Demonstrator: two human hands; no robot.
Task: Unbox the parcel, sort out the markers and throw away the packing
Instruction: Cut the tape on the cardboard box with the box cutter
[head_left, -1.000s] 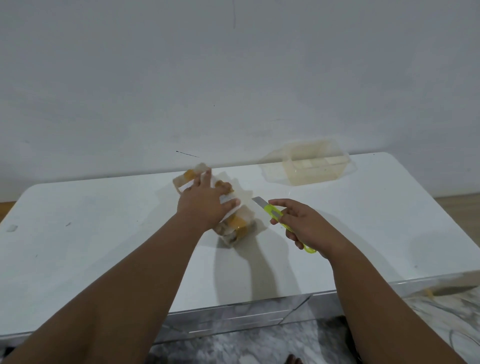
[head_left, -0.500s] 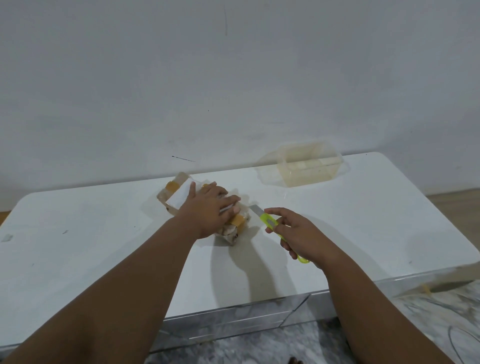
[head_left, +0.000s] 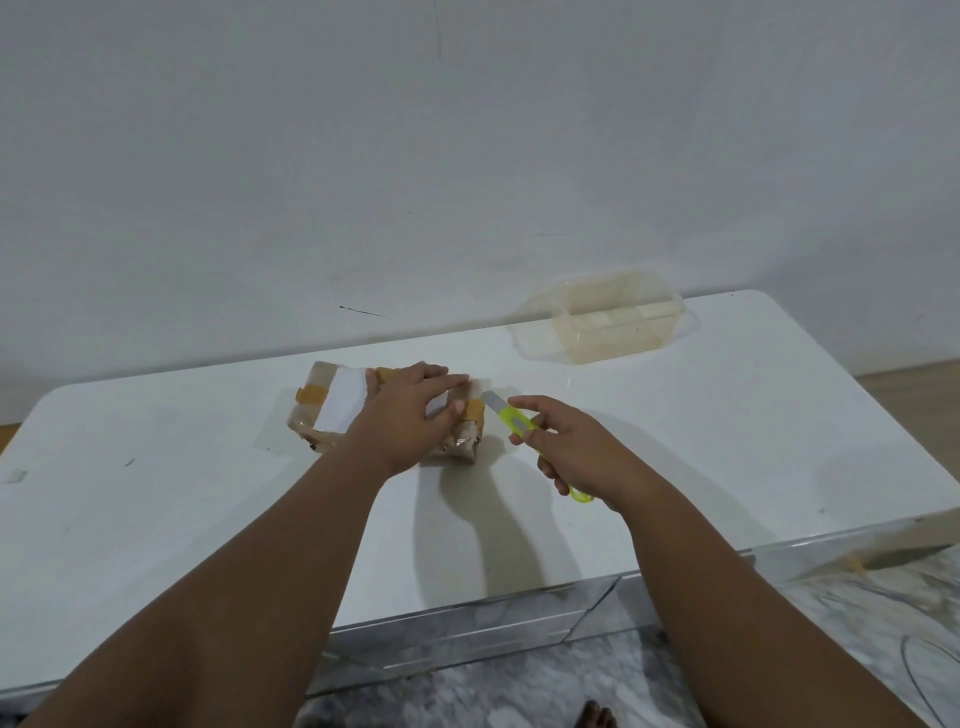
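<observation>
A small brown parcel (head_left: 332, 410), wrapped in clear plastic with tan tape and a white label, lies flat on the white table (head_left: 727, 426). My left hand (head_left: 410, 415) presses down on its top right part, fingers spread over it. My right hand (head_left: 576, 447) grips a yellow-green utility knife (head_left: 511, 420). The blade tip points left and touches the parcel's right end at the tape. No markers are visible.
A clear plastic container (head_left: 618, 325) with its lid under it stands at the back right of the table, near the white wall. The table's front edge drops to a mirrored drawer front (head_left: 467, 629). A marble floor shows below.
My left hand has laid the parcel down flat from a tilted, lifted pose and now holds it against the table. My right hand has brought the knife to the parcel's right end.
</observation>
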